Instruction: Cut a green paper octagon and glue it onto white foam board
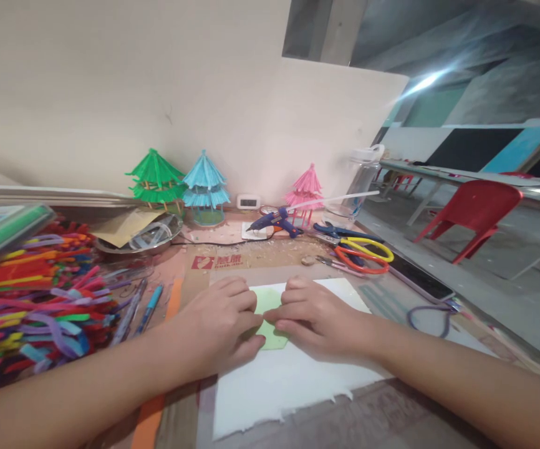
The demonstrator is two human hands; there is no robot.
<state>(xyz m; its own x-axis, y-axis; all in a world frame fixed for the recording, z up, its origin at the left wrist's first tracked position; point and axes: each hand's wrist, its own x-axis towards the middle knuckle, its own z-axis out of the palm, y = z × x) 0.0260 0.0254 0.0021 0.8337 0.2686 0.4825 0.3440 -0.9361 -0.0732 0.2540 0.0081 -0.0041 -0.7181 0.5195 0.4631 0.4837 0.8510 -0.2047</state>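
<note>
- Head view looks down on a cluttered craft table (pixel 391 411) set against a pale wall, with cardboard laid over part of it and wood shavings scattered near the back.
- To the right the room opens out: a red chair (pixel 473 209) stands beside a long table, well apart from the work.
- Along the wall stand three small paper pagodas, one green (pixel 155 181), one blue (pixel 205 184) and one pink (pixel 305 190).
- A blue glue gun (pixel 274 222) lies in front of the pink one, and scissors with yellow and orange handles (pixel 363 254) lie to its right, near a dark phone (pixel 419 280).
- A heap of coloured pipe cleaners (pixel 31 293) fills the left side, with pens (pixel 139 308) just beside it.
- A white sheet (pixel 289 380) with a ragged near edge lies in the middle of the table.
- On that sheet rests a small piece of pale green paper (pixel 266 302), flat, angular at its near corner, mostly covered by fingers.
- The left hand (pixel 223 324) presses down on the green paper's left part, fingers curled and flat upon it.
- The right hand (pixel 319 315) presses its right part likewise; the two hands' fingertips meet over the middle.
</note>
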